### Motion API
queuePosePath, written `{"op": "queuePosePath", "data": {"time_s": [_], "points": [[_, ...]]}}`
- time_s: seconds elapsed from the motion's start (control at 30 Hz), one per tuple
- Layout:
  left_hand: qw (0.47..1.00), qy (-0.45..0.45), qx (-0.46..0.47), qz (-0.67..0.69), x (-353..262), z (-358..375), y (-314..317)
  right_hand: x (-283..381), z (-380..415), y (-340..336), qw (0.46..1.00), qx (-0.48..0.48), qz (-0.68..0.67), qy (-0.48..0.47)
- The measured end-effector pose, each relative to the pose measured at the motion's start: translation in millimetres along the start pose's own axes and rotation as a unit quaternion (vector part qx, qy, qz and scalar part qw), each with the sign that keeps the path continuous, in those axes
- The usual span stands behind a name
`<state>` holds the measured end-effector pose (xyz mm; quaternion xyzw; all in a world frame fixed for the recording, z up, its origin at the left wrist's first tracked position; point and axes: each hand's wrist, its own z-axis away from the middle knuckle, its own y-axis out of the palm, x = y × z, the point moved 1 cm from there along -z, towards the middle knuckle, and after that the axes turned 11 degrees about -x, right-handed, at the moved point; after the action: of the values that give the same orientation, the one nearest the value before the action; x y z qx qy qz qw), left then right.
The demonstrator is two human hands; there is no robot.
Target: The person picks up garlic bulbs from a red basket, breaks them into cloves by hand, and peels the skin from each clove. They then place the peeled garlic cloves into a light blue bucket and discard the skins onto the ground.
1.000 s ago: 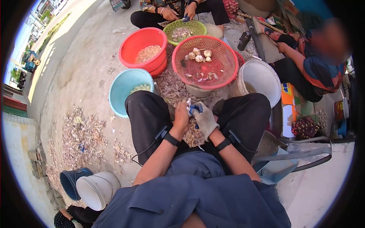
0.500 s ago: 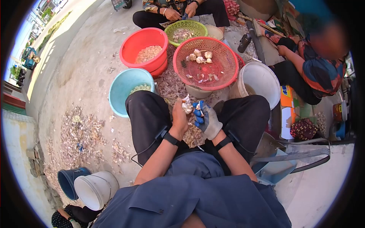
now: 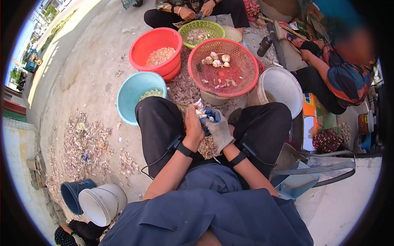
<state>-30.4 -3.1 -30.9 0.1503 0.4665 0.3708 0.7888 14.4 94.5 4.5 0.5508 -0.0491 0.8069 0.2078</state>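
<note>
Between my knees, my left hand (image 3: 194, 125) is closed round a garlic bulb (image 3: 200, 110), whose pale skin shows above the fingers. My right hand (image 3: 217, 125), in a grey glove with blue fingertips, is bent against the same bulb and touches my left hand; a small whitish piece shows at its fingertips. Just beyond them a red perforated basket (image 3: 250, 78) holds several whole bulbs (image 3: 216, 60) and some loose cloves and skins. A light blue basin (image 3: 123, 100) with peeled cloves (image 3: 152, 93) stands beside my left knee.
A red tub (image 3: 137, 45) of cloves and a green basket (image 3: 219, 29) stand farther off. A white bucket (image 3: 283, 90) is beyond my right knee. Garlic skins (image 3: 88, 143) litter the ground at left, near two buckets (image 3: 102, 203). Co-workers sit ahead and at right (image 3: 344, 74).
My right hand has moved in toward my left and turned, its fingers now curled against the bulb. The bulb is more covered than before.
</note>
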Motion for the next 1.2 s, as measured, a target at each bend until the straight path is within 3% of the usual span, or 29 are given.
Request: {"op": "queuePosePath", "data": {"time_s": [0.07, 0.27, 0.4, 0.47, 0.67, 0.77, 0.9, 0.93, 0.97, 1.0, 1.1, 1.13, 1.2], "points": [[1.000, -0.002, -0.007, -0.003, 5, -1, -3, -6, -4, 3, 0.983, -0.034, 0.065, -0.171], [0.999, 0.006, 0.006, -0.046, 7, 4, 0, -10, -5, -9, 0.997, -0.058, 0.029, -0.046], [0.998, 0.023, -0.031, -0.054, 6, 12, 8, -7, 0, -6, 0.994, -0.068, 0.073, -0.048], [0.997, 0.028, -0.042, -0.060, 7, 9, 6, 2, 7, 1, 0.987, -0.060, 0.079, -0.129], [0.994, 0.030, -0.035, -0.100, 22, -11, -10, -6, -3, 3, 0.958, -0.089, 0.179, -0.205], [0.992, 0.047, -0.033, -0.116, 24, -12, -8, -5, -8, 2, 0.967, -0.120, 0.187, -0.124], [0.993, 0.043, -0.057, -0.098, 21, -12, -3, -21, -25, -6, 0.956, -0.132, 0.165, -0.202], [0.993, 0.036, -0.058, -0.092, 19, -11, 0, -19, -26, -9, 0.991, -0.110, 0.041, -0.058], [0.996, 0.021, -0.052, -0.068, 17, -9, 1, -17, -25, -10, 0.989, -0.082, -0.083, 0.089], [0.996, 0.025, -0.054, -0.062, 14, -6, 2, -12, -23, -11, 0.990, -0.077, -0.079, 0.088], [0.997, 0.027, -0.060, -0.040, 5, -1, 8, 0, -18, -7, 0.938, 0.002, -0.270, 0.216], [0.997, 0.032, -0.062, -0.034, 2, 1, 9, -4, -19, -12, 0.929, 0.053, -0.304, 0.204], [0.998, 0.005, -0.059, -0.018, -1, 4, 8, 1, -22, -14, 0.915, 0.068, -0.336, 0.212]]}}
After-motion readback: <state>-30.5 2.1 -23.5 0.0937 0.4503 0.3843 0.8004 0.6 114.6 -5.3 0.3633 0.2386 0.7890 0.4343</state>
